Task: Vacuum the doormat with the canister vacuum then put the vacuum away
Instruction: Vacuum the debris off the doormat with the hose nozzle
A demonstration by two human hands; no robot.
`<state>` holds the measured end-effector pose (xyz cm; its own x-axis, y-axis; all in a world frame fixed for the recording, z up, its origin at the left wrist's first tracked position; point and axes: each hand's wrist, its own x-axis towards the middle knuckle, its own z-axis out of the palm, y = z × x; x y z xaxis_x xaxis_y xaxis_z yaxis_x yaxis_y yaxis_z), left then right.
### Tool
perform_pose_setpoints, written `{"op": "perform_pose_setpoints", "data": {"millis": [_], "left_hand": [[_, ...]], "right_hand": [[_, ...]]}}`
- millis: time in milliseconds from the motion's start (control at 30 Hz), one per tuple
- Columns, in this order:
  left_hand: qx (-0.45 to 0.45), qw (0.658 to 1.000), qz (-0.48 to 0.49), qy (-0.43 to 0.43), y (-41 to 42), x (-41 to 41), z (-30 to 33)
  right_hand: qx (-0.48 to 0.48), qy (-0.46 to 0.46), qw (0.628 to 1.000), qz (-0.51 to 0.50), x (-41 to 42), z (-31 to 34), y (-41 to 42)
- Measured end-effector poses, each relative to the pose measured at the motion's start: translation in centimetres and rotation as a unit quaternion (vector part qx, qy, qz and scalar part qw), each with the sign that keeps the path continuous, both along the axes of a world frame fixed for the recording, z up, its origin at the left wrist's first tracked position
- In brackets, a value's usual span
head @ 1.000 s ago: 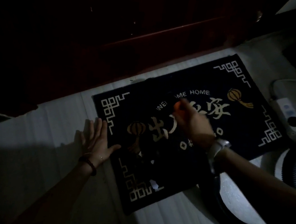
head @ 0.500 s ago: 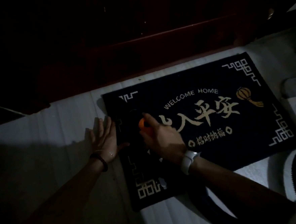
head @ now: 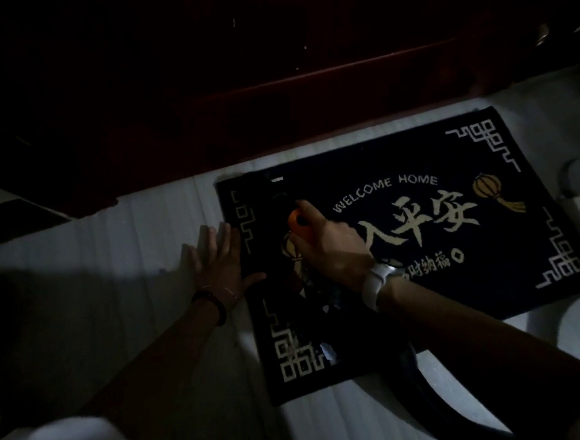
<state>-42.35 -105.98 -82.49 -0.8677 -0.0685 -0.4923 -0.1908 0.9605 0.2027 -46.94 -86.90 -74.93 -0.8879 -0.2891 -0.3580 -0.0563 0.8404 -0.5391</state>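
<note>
Doormat (head: 417, 249): dark, lettered "WELCOME HOME", flat on pale floor (head: 113, 276) beside a dark door (head: 223, 77).
Left hand (head: 222, 263): fingers straight and spread, pressing the mat's left edge.
Right hand (head: 331, 246): fingers curled round an orange-tipped vacuum nozzle (head: 297, 222), apparently touching the mat.
Hose (head: 441, 398): dark, curving off lower right.

V. dim, underexposed; heavy shadow top & left, soft blur, wide-angle edge bend.
</note>
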Motion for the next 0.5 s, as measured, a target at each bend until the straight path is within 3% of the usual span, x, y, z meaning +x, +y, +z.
{"op": "perform_pose_setpoints", "data": {"millis": [167,333,500], "left_hand": [[-0.012,1.000,-0.010,-0.012,0.2,-0.2,0.1],[0.027,1.000,-0.005,0.000,0.7,2.0,0.5],[0.012,0.992,-0.121,-0.045,-0.2,6.1,-0.4]], "right_hand": [[0.014,-0.006,0.998,0.057,6.1,0.2,2.6],[0.017,0.003,0.999,0.042,5.4,0.8,3.6],[0.056,0.030,0.998,0.014,2.8,0.3,4.5]]}}
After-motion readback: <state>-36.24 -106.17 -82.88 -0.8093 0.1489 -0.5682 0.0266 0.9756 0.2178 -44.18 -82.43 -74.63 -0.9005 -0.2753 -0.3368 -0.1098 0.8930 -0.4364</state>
